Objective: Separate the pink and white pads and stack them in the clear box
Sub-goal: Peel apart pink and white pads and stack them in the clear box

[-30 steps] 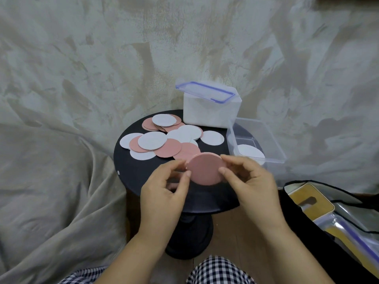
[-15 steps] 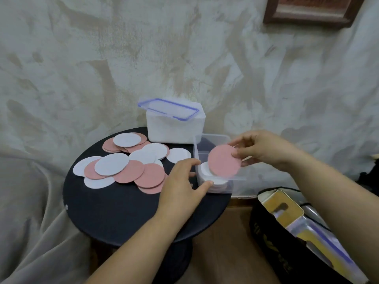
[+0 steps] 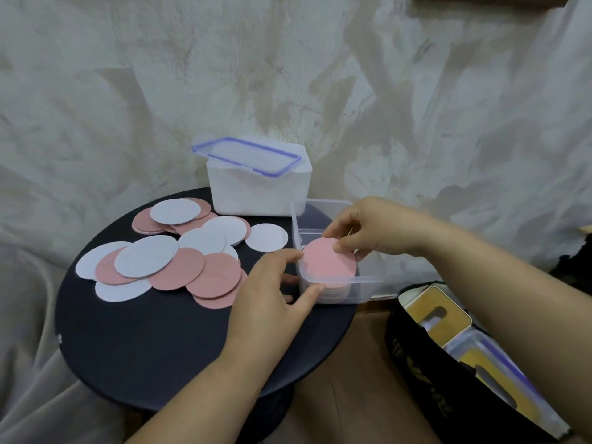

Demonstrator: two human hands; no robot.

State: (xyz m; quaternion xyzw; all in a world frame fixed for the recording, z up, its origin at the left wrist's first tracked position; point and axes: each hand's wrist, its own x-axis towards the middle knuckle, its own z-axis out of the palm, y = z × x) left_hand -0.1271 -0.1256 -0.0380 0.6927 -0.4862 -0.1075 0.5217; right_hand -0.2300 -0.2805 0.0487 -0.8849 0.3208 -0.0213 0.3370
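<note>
right hand (image 3: 368, 232) pinched a pink pad (image 3: 326, 267) at its far edge, thumb on top, other fingers curled behind. the pad sat low inside the box (image 3: 368, 280), about flat on a stack (image 3: 333, 294) of white pads at the near end. left hand (image 3: 272, 293) braced the box's near-left corner: index on the left rim, thumb along the near wall, fingers mostly straight, not wrapped round anything. box stood at the right edge of the table (image 3: 144, 341), partly overhanging. loose pads (image 3: 166, 261), pink and white mixed and overlapping, lay on the table left of the box, one white pad just beside its left wall. white tub (image 3: 259, 193) behind the box, a lid (image 3: 246, 153) lying on top. open bag (image 3: 448, 379) on the floor to the right.
</note>
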